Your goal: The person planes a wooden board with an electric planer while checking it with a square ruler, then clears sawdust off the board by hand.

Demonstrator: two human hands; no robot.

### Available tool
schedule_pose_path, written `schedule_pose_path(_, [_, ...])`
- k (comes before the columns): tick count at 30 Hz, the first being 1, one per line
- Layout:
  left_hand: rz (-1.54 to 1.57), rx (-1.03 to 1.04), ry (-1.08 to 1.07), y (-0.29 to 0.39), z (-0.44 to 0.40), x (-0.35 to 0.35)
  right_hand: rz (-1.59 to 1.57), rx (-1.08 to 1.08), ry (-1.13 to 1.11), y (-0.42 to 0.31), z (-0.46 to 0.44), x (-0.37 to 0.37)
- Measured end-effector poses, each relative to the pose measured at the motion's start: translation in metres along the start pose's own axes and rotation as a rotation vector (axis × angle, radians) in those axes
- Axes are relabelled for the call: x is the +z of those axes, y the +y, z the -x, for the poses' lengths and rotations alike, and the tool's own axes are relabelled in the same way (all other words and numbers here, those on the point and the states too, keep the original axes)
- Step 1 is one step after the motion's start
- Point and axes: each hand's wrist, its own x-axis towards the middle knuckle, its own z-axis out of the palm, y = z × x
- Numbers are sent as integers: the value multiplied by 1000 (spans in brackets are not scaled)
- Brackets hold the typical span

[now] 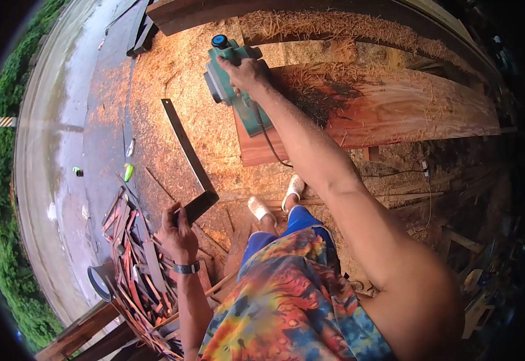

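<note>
The green power planer (254, 117) is resting on the left end of a broad reddish plank (395, 108), its dark knob with a blue cap pointing away from the person. The right hand (247, 75) is gripping the top of the planer, fingers closing around it, with that arm reaching across the plank's near side. A black cord (269, 141) is trailing from the tool toward the floor. Beside the planer, a dark, blackened patch is marking the plank, and curly shavings are lying over its far part. Beyond it, a long beam (214, 13) is stretching across the top of the view. The left hand (178, 237), wearing a watch (186, 268) at the wrist, is pinching the short arm of an L-shaped square (191, 157), whose long blade is extending over the sawdust-covered floor (154, 75). Two pale clogs (259, 209) are standing just below the plank. At lower left, a heap of thin wood strips (148, 265) is lying near the left hand, and green foliage (4, 240) is lining the far left edge.
</note>
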Motion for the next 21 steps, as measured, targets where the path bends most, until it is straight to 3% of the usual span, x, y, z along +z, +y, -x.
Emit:
schedule_pose_path(3, [56,42,-65,4,-5,7,-21,-122,71,22,53,-17])
schedule_pose_path(11, [-136,295,-200,73,-35,46,-270,136,61,30,232,-120])
schedule_pose_path(13, [-133,385,-199,76,-40,65,-284,160,112,42,256,-141])
schedule_pose_path(21, [-313,373,-269,111,-44,96,-333,240,103,65,295,-200])
